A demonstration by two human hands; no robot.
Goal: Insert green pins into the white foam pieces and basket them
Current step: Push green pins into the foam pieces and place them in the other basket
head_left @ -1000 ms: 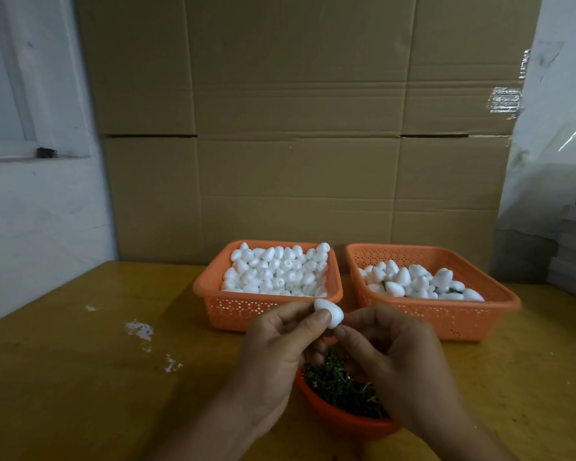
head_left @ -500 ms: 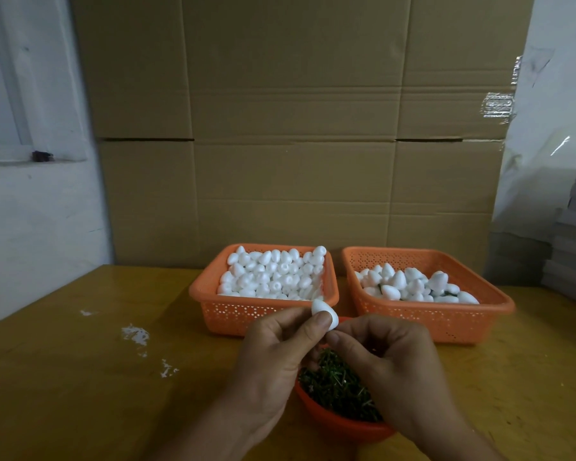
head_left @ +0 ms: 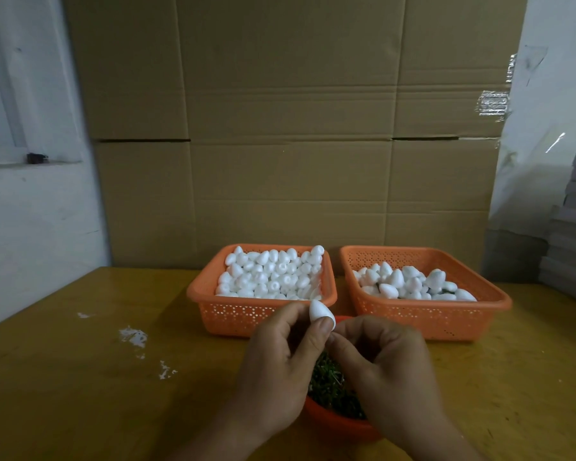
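My left hand pinches a white egg-shaped foam piece between thumb and fingers, above a small orange bowl full of green pins. My right hand is closed with its fingertips pressed against the underside of the foam piece; any pin between them is hidden. Behind the hands stand two orange baskets: the left basket is heaped with plain foam pieces, and the right basket holds a lower pile of foam pieces.
A yellow-brown wooden table carries everything, with white foam crumbs on its left half. A wall of cardboard boxes rises right behind the baskets. Grey stacked sheets stand at the far right.
The foam piece has turned in my left hand, tip more upward, and my right fingertips have closed in under it. Both hands stay over the bowl.
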